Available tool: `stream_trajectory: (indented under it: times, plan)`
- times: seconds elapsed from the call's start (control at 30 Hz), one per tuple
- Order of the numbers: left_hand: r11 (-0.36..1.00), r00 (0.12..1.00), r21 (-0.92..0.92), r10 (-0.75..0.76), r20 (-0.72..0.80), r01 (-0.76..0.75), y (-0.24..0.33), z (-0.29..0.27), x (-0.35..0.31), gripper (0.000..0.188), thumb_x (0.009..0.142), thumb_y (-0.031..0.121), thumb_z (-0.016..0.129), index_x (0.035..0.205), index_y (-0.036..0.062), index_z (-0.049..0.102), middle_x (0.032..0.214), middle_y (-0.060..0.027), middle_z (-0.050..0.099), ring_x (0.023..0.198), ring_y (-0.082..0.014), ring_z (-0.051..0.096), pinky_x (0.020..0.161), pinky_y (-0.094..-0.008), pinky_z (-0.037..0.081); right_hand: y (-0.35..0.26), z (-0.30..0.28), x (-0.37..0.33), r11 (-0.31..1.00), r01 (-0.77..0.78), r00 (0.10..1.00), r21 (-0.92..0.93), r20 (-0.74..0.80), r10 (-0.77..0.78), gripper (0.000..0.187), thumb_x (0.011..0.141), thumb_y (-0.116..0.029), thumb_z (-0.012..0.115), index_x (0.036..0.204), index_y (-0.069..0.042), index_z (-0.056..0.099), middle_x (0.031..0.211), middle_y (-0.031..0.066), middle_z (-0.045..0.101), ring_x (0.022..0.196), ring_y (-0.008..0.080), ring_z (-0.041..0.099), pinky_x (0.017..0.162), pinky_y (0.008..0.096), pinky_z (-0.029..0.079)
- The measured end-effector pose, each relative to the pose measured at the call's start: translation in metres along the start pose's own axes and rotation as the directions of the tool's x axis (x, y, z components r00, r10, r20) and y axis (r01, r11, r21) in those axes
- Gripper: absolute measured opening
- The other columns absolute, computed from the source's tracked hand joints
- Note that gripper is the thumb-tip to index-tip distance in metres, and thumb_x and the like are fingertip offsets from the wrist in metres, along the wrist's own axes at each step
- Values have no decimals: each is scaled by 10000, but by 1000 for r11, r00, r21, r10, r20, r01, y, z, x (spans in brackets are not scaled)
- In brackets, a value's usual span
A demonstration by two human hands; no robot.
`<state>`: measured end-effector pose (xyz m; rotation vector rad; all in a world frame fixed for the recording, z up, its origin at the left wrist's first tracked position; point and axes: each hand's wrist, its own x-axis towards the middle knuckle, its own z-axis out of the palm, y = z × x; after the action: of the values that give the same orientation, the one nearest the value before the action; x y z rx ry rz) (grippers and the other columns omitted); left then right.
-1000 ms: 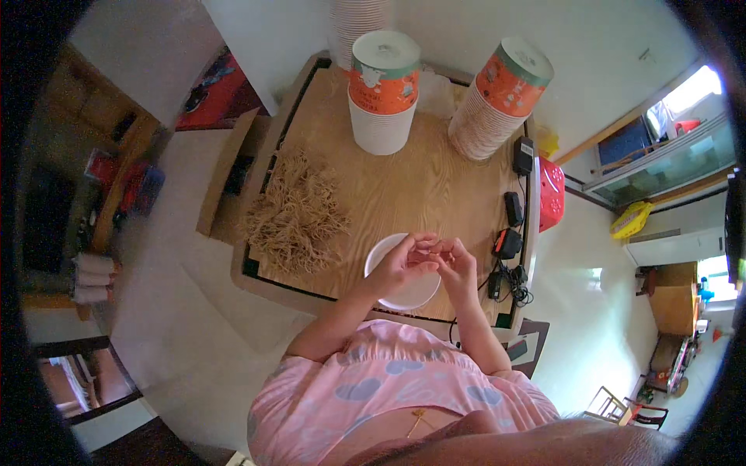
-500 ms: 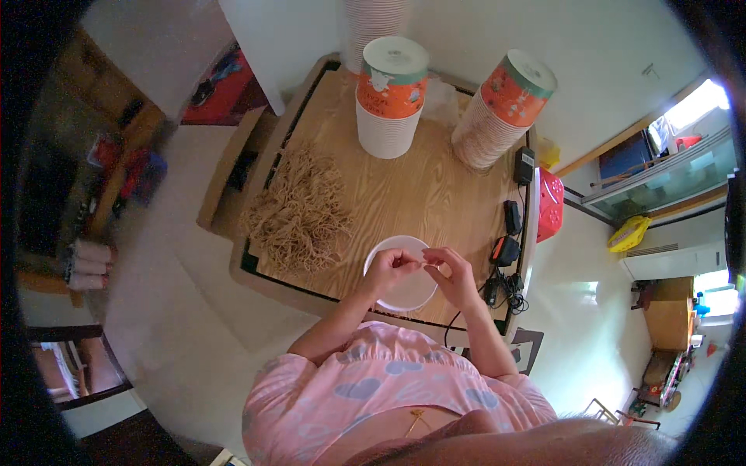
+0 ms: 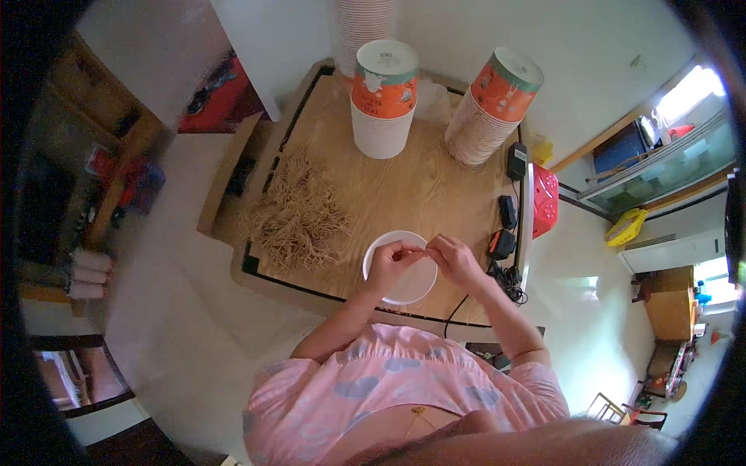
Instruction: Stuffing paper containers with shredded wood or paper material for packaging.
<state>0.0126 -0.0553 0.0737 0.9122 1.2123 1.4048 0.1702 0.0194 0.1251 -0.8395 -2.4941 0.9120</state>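
Note:
A white round paper tub stands at the near edge of the wood-grain table, its open top facing up. Over it, my left hand and my right hand meet fingertip to fingertip. Both hands are closed in a pinch. Whatever lies between the fingertips is too small to make out. Left of the tub, a loose tangled heap of brown twine covers that side of the table.
Upside-down stacks of paper tubs with orange and green print, a middle stack and a right stack, stand at the back. Black adapters and cables line the right edge, beside a red plastic basket.
My right hand has turned and come closer to my left, its elbow swinging outward to the right. The left hand stays nearly in place over the tub.

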Motion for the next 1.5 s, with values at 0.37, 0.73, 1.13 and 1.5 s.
stream_trajectory:
  times: [0.37,0.73,1.13,1.5]
  plan:
    - [946,979,306,-49,-198,110,-93,-7,9,156,785,167,660,832,19,660,728,-9,633,639,-69,540,584,-228,429,72,62,-13,838,-408,837,363,-217,502,123,865,-72,472,881,0,571,740,116,575,714,177,565,638,293,445]
    - [927,933,200,-267,-242,318,-96,11,25,135,783,212,666,791,83,625,567,68,462,480,-33,389,418,-202,298,108,100,-31,567,-324,776,757,-130,618,208,889,-89,491,1034,-3,615,871,55,631,781,115,564,721,251,461]
    - [930,892,38,-337,-300,364,-95,22,26,107,805,149,644,745,99,569,582,78,454,459,-13,355,396,-184,256,121,119,-30,569,-296,765,767,-167,622,212,843,-145,540,963,-7,646,864,84,663,770,145,606,699,291,488]
    - [939,887,-9,-328,-325,344,-107,19,28,61,826,101,616,789,56,598,686,60,523,567,-27,409,493,-190,319,112,106,-24,533,-345,792,773,-65,607,216,852,-136,534,965,1,655,869,66,660,809,129,595,744,270,475]
